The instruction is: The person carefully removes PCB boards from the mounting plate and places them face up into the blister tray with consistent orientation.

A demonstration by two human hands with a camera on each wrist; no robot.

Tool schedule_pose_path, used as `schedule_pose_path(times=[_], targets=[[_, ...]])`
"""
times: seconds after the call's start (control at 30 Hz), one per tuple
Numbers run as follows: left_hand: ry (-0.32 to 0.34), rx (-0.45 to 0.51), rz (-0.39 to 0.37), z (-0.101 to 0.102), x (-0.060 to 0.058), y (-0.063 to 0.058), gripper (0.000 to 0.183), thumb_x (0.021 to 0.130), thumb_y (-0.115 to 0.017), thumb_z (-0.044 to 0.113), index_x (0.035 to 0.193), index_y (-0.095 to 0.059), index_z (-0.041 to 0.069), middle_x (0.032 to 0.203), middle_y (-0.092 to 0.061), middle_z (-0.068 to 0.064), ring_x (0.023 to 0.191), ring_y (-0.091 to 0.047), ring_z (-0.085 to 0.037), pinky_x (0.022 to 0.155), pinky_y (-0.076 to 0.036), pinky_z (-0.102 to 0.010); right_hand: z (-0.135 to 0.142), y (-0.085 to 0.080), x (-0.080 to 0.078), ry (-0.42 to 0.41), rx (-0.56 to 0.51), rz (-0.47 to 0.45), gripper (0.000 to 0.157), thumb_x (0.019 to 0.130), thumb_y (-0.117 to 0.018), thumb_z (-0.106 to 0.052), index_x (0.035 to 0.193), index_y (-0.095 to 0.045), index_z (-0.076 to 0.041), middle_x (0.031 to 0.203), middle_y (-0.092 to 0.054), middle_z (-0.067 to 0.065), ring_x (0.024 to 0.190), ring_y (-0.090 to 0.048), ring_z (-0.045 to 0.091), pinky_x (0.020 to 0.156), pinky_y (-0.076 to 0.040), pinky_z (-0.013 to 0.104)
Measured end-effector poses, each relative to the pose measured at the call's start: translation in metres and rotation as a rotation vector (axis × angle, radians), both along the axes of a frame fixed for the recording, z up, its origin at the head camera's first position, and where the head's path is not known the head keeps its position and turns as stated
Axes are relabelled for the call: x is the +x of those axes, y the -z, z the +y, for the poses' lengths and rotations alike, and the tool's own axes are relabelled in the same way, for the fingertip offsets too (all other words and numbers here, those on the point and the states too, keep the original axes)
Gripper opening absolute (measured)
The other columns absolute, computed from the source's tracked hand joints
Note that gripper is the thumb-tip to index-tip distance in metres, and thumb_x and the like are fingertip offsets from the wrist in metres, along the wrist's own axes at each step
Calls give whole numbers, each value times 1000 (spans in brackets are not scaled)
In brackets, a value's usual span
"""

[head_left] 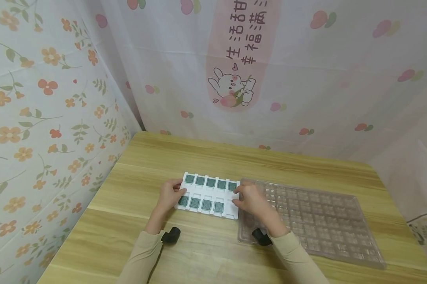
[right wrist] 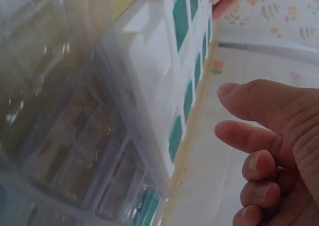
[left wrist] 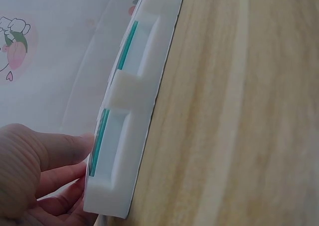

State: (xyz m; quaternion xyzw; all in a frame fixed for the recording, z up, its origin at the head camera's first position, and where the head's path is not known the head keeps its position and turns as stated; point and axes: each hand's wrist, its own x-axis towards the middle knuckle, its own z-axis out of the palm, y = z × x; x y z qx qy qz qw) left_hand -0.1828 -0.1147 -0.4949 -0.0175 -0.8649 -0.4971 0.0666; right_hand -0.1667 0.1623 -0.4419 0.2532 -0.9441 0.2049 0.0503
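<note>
A white tray (head_left: 206, 192) lies on the table with green square chips (head_left: 218, 207) in two rows of pockets. The pocket at its near right corner (head_left: 231, 209) has no chip in it. My left hand (head_left: 168, 194) grips the tray's left end, thumb on the edge and fingers partly hidden behind it in the left wrist view. Over the right end is my right hand (head_left: 250, 197). In the right wrist view its thumb (right wrist: 254, 99) and forefinger stand apart with nothing between them, and the other fingers are loosely bent.
A large clear plastic tray (head_left: 305, 221) with many pockets lies to the right, right beside the white tray's end. One green chip (right wrist: 148, 208) shows in its corner in the right wrist view. Printed curtains (head_left: 185, 79) hang behind and left of the wooden table (head_left: 110, 221).
</note>
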Motion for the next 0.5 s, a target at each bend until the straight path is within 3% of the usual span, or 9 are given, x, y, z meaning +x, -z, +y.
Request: schedule_pose_path(times=[0.13,0.5], targets=[[-1,-1,-1,0,0,1,35,76,-69,-7,110,-62,-14,91,-62,-20,79,-56,-25,68,-51,-28,-5,-1,2,9,0,-46,22,72,-80,-11,88,-71,1,78,-58,7,60,-43,9,53,-43,22],[-5,3,-4,0,0,0,35,76,-69,-7,109,-61,-15,90,-62,-20,80,-56,-25,69,-51,-31,-16,3,7,-55,-1,-18,23,71,-80,-14,86,-71,0,75,-57,4,61,-44,10,53,-42,23]])
